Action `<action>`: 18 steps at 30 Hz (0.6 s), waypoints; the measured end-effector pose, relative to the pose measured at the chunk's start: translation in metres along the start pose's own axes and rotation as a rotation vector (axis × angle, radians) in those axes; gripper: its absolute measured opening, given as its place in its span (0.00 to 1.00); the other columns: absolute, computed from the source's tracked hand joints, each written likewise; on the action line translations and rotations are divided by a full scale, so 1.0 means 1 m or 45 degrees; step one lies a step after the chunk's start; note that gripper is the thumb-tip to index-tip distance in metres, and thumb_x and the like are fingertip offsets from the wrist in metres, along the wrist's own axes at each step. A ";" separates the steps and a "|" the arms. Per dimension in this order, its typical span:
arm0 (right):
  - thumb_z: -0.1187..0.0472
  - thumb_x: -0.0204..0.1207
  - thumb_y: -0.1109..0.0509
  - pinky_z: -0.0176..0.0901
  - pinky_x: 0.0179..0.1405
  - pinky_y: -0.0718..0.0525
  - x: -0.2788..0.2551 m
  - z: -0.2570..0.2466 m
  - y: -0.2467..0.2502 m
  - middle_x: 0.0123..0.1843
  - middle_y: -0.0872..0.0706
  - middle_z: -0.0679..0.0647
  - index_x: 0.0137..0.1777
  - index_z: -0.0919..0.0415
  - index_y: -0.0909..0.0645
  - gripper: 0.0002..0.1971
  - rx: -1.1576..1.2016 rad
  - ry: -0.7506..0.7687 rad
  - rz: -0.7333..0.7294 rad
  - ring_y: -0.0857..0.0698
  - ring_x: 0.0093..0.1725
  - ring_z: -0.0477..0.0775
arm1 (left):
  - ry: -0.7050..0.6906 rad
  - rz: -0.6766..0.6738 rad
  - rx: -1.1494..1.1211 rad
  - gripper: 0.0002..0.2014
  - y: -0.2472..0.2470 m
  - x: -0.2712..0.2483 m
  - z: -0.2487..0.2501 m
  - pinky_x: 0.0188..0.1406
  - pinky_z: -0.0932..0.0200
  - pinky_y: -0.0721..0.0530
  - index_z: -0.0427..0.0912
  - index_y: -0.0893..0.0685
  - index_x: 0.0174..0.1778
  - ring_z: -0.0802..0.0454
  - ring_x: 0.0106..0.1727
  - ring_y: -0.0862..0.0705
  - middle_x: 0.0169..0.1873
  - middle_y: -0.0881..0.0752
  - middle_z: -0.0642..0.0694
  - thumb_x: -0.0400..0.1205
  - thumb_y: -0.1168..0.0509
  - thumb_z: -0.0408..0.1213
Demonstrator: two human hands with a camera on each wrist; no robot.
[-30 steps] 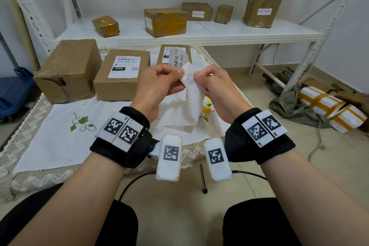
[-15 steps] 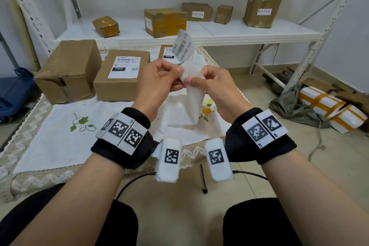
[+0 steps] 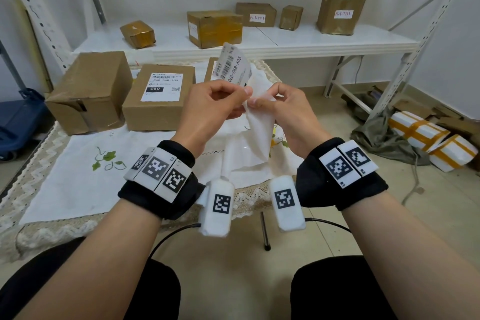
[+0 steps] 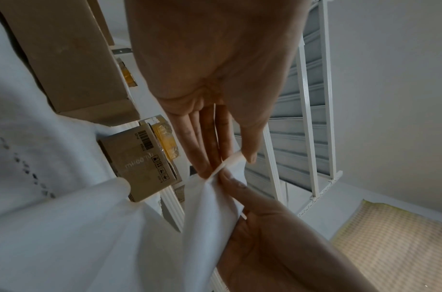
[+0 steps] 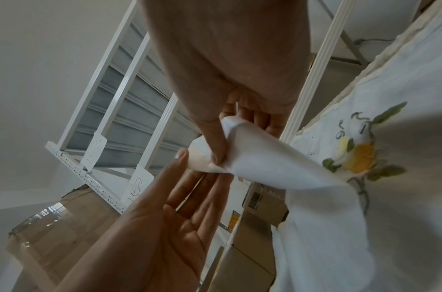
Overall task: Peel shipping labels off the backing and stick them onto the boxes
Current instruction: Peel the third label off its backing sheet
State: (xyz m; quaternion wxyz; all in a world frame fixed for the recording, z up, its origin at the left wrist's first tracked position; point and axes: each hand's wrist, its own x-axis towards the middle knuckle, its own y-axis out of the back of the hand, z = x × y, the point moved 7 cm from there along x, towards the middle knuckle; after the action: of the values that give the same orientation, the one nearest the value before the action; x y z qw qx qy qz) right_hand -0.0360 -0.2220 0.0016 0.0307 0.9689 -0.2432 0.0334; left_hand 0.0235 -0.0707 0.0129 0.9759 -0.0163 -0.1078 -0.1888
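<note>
Above the table my left hand [image 3: 242, 92] pinches the lower edge of a white shipping label [image 3: 232, 66] with a barcode, which stands up peeled. Just right of it, my right hand [image 3: 255, 104] pinches the top of the white backing paper [image 3: 257, 135], which hangs down to the cloth. In the left wrist view my thumb and fingers [image 4: 214, 158] clamp the label's edge [image 4: 233, 159]. My right thumb presses the folded backing [image 5: 239, 156] in the right wrist view. A plain cardboard box [image 3: 88, 91] and a labelled box [image 3: 158, 114] stand at the table's back left. A third box [image 3: 210, 70] is mostly hidden behind the label.
A white embroidered cloth [image 3: 65, 184] with lace trim covers the table. Behind it a white shelf [image 3: 311, 41] carries several taped boxes. A slanted shelf upright [image 3: 405, 60] stands at the right, above white parcels [image 3: 426, 135] on the floor. A blue cart [image 3: 15, 122] is at far left.
The label has come further off the backing and now stands higher above my left hand. Both hands stay close together, the right still holding the backing.
</note>
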 end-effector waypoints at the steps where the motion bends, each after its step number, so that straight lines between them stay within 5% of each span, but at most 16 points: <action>1: 0.66 0.74 0.18 0.45 0.44 0.21 0.000 0.000 0.000 0.45 0.14 0.63 0.35 0.58 0.25 0.17 0.017 -0.006 0.003 0.16 0.45 0.58 | -0.007 -0.013 0.009 0.11 -0.001 0.000 0.000 0.51 0.55 0.07 0.32 0.09 0.50 0.50 0.40 0.08 0.43 0.07 0.38 0.80 0.22 0.37; 8: 0.68 0.78 0.21 0.36 0.31 0.18 -0.002 -0.004 -0.003 0.46 0.12 0.64 0.43 0.62 0.24 0.12 0.134 -0.001 -0.041 0.13 0.40 0.58 | -0.022 -0.006 0.089 0.07 0.001 0.000 -0.005 0.54 0.46 0.07 0.35 0.09 0.43 0.49 0.41 0.10 0.38 0.09 0.41 0.74 0.18 0.31; 12: 0.68 0.79 0.23 0.39 0.36 0.13 -0.001 -0.006 -0.005 0.47 0.11 0.64 0.43 0.61 0.24 0.11 0.156 0.021 -0.099 0.11 0.41 0.57 | 0.036 -0.011 0.022 0.03 0.003 0.002 -0.008 0.57 0.48 0.08 0.36 0.08 0.41 0.43 0.45 0.08 0.42 0.08 0.37 0.76 0.21 0.28; 15: 0.67 0.81 0.24 0.42 0.41 0.12 -0.001 -0.006 -0.008 0.50 0.11 0.66 0.46 0.61 0.23 0.08 0.141 0.039 -0.147 0.11 0.44 0.58 | 0.070 -0.041 -0.001 0.01 0.003 0.002 -0.008 0.55 0.54 0.08 0.34 0.09 0.43 0.48 0.44 0.08 0.43 0.08 0.38 0.78 0.23 0.27; 18: 0.68 0.83 0.26 0.40 0.41 0.10 0.000 -0.005 -0.011 0.53 0.10 0.67 0.54 0.63 0.21 0.05 0.158 0.045 -0.196 0.10 0.45 0.58 | 0.110 -0.051 -0.033 0.07 0.005 0.004 -0.010 0.55 0.54 0.08 0.28 0.10 0.50 0.47 0.46 0.09 0.48 0.08 0.34 0.79 0.24 0.27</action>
State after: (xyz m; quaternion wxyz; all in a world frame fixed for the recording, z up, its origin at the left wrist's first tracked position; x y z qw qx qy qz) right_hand -0.0316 -0.2122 0.0064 -0.0225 0.9840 -0.1648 0.0632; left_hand 0.0307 -0.0685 0.0043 0.9755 -0.0186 -0.0635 -0.2100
